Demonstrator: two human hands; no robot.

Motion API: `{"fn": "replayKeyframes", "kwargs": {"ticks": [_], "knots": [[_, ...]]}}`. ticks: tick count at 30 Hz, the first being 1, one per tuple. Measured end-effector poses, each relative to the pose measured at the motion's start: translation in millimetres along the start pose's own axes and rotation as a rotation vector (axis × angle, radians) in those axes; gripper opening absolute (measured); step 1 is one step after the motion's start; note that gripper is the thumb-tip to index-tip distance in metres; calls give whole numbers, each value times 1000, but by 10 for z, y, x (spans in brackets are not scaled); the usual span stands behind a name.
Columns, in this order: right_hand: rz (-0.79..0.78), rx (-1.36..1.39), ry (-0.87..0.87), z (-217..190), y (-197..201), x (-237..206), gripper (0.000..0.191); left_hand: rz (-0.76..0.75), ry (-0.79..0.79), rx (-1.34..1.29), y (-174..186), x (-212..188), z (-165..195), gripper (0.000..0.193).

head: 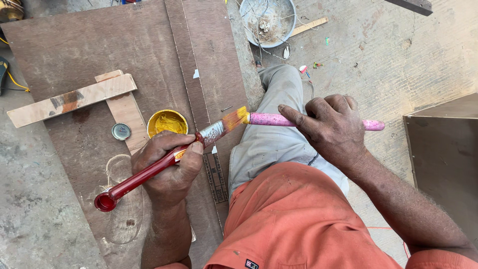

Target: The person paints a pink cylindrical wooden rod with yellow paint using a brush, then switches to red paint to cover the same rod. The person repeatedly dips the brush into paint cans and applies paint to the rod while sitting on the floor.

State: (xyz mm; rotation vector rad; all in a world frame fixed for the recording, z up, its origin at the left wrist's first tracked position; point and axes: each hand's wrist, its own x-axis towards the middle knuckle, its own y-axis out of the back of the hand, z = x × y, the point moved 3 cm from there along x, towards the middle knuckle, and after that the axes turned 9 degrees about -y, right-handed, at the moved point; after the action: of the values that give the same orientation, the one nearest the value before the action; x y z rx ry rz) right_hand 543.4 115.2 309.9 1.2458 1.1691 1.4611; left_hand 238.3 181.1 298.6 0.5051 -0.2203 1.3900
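Below me, my left hand [168, 167] is clenched around the red handle of a paintbrush [164, 167], which slants from lower left up to the right. Its metal ferrule sits past my thumb, and its bristles, wet with yellow paint, touch the tip of a pink stick [313, 122]. My right hand [332, 127] is closed over that stick, forefinger stretched along it toward the brush; the stick lies level, its far end poking out to the right of my fist. The two hands are apart, joined only where bristles meet the stick's yellowed tip, just above my grey trouser leg [271, 129]. An orange shirt [294, 219] fills the bottom of the view. Just above my left hand stands an open tin [167, 123] of yellow paint, with its round lid [121, 131] lying flat just to its left. Both rest on a brown plywood sheet [74, 45], where two pale wood strips [72, 99] cross each other. Farther off, on the concrete floor [398, 55], sits a grey metal bowl [268, 20] holding debris.
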Motion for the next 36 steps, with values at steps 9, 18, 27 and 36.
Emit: {"fn": "replayKeyframes", "kwargs": {"ticks": [9, 18, 27, 36], "knots": [[8, -38, 33, 30, 43, 23, 54, 67, 18, -82, 36, -12, -9, 11], [11, -45, 68, 43, 105, 35, 57, -48, 77, -63, -10, -9, -25, 14], [26, -40, 62, 48, 112, 32, 57, -43, 95, -29, -17, 10, -49, 12], [65, -87, 80, 110, 71, -2, 55, 34, 165, -216, 10, 3, -96, 17]]}}
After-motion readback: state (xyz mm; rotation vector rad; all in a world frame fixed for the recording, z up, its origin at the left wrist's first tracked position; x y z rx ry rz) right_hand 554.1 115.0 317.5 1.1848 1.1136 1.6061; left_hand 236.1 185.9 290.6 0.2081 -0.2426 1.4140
